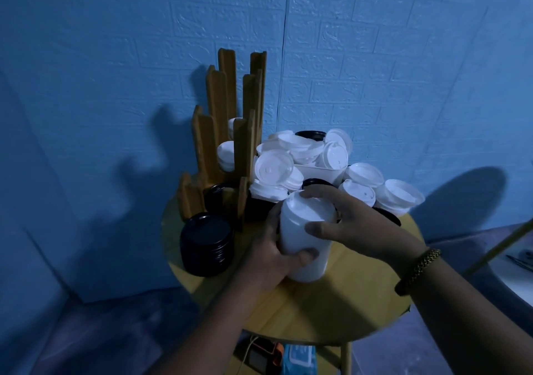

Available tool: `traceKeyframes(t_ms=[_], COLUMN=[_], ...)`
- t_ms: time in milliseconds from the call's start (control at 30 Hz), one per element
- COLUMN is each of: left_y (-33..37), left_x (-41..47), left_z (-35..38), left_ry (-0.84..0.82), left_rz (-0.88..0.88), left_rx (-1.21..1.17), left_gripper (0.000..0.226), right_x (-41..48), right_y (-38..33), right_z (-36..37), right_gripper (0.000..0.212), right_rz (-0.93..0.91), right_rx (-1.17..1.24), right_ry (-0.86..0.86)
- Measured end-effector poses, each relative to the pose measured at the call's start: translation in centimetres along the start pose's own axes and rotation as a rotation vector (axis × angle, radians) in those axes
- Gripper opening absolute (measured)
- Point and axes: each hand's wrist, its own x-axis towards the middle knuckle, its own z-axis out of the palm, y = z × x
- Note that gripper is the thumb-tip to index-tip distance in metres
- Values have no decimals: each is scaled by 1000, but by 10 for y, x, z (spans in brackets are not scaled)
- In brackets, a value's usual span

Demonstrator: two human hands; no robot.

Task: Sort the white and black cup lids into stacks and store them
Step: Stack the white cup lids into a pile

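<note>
A tall stack of white lids (pixel 302 230) stands near the middle of the round yellow table (pixel 331 302). My left hand (pixel 268 262) grips its lower part from the left, thumb across the front. My right hand (pixel 346 221) curls over the stack's top from the right. A stack of black lids (pixel 206 245) stands at the table's left edge. Behind my hands lies a loose heap of white lids (pixel 291 158), with a few black lids (pixel 310 134) among them. The wooden lid rack (pixel 225 132) at the back left holds white lids (pixel 225 155) and black lids (pixel 215 197).
A white tub (pixel 323 172) sits in the lid heap. A blue brick-pattern wall stands close behind the table. Under the table are a small device and a blue pack (pixel 298 358). A white surface (pixel 516 273) and a yellow rod lie at the right edge.
</note>
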Motion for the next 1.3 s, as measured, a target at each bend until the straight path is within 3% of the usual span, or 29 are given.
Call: traceKeyframes(t_ms=[167, 300, 400, 633, 767, 967, 1067, 1200, 1300], left_y=[-1, 1, -1, -1, -2, 0, -2, -2, -4], left_x=[-2, -3, -2, -4, -3, -3, -4, -3, -2], left_z=[-1, -1, -1, -2, -2, -1, -1, -1, -1], left_ry=[-13, -31, -29, -51, -64, -20, -19, -18, -11], left_rz=[1, -6, 13, 47, 36, 3, 16, 11, 0], left_rx=[-9, 7, 8, 27, 14, 41, 36, 69, 85], left_gripper=[86, 81, 91, 92, 90, 74, 76, 74, 78], right_x=[10, 14, 12, 10, 12, 7, 4, 4, 3], right_y=[-1, -3, 3, 10, 7, 1, 3, 3, 6], right_z=[-4, 12, 20, 14, 5, 30, 25, 30, 30], right_gripper=[45, 40, 33, 47, 44, 53, 51, 61, 62], right_rz=[0, -42, -70, -77, -31, -113, -79, -93, -91], right_rx=[51, 34, 68, 64, 112, -156, -39, -145, -86], right_ry=[-91, 40, 116, 67, -30, 252, 188, 232, 235])
